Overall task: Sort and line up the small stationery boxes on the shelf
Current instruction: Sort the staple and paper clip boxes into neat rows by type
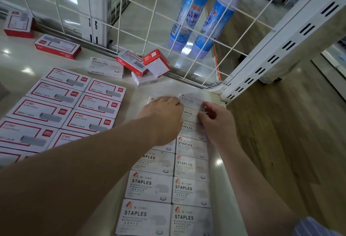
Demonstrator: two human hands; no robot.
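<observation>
Two columns of white STAPLES boxes (149, 185) lie flat on the cream shelf (131, 89), running toward me. My left hand (161, 117) lies palm down over the far box of the left column, hiding most of it. My right hand (217, 121) touches the right edge of the far boxes (189, 100) in the right column, fingers bent against them. To the left, red-framed white boxes (56, 104) lie in two neat columns. Loose boxes sit behind: a white STAPLES box (106, 67), and a heap of red-and-white boxes (148, 65).
A white wire grid (149, 20) walls the shelf's back and right side. Behind it stand two blue cleaner bottles (202, 20). Two red boxes (56, 46) lie at the far left. A slotted white upright (280, 48) marks the right corner, wooden floor beyond.
</observation>
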